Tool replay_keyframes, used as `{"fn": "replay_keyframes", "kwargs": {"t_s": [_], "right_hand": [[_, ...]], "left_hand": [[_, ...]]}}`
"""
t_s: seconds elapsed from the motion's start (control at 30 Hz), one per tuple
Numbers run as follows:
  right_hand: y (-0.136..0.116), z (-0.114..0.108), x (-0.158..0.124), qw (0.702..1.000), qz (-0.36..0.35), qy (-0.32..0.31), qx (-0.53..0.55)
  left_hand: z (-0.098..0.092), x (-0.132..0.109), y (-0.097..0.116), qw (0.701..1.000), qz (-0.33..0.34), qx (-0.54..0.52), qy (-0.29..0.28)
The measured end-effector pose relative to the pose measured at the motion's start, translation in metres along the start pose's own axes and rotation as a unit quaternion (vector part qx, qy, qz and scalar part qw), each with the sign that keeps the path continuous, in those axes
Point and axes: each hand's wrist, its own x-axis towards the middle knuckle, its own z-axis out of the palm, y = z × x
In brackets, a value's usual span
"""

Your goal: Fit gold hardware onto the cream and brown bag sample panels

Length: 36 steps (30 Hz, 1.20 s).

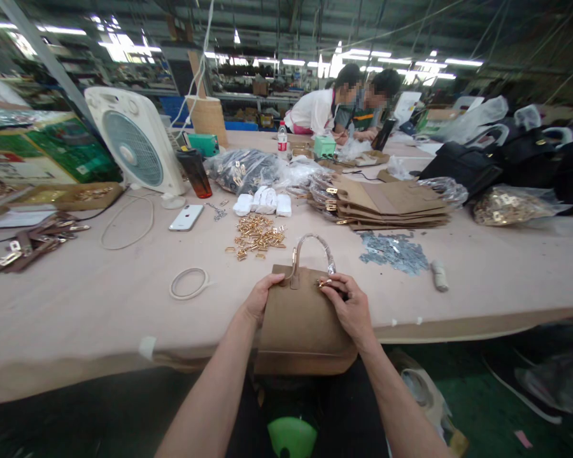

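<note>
A brown handbag (305, 327) rests against the table's front edge, above my lap, with its wrapped handle (321, 239) standing up in an arch. My left hand (261, 296) grips the bag's upper left corner, thumb along the top edge. At the right base of the handle, my right hand (352, 306) pinches a small gold metal fitting (323, 284) against the bag. Its exact shape is partly hidden by the fingers. Beyond the bag lies a loose pile of gold buckle-like fittings (256, 236). Small grey metal plates (394, 252) are heaped to the right.
A roll of tape (189, 284), a phone (186, 217) and a white fan (134, 143) are on the left. Stacked brown bag panels (391, 202) lie behind the plates, near a small white roll (439, 276). Black bags (463, 166) stand at right. Two people lean over the far table.
</note>
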Motion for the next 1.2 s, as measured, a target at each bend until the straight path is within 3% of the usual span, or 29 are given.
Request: {"fn": "replay_keyframes", "kwargs": {"t_s": [0.17, 0.5, 0.97, 1.2], "right_hand": [[0.0025, -0.0001, 0.0025, 1.000, 0.016, 0.003, 0.025], [0.0025, 0.0009, 0.0033, 1.000, 0.010, 0.011, 0.004], [0.0005, 0.0042, 0.0007, 0.978, -0.129, 0.002, -0.162], [-0.0029, 0.0003, 0.0014, 0.966, -0.154, -0.023, -0.207]], "left_hand": [[-0.0027, 0.0009, -0.0004, 1.000, -0.014, 0.010, 0.024], [-0.0009, 0.0018, 0.0002, 1.000, -0.003, 0.002, 0.019], [-0.0021, 0.0039, 0.0001, 1.000, -0.004, -0.009, 0.016], [0.0032, 0.0045, 0.0006, 0.999, -0.001, -0.033, -0.003]]}}
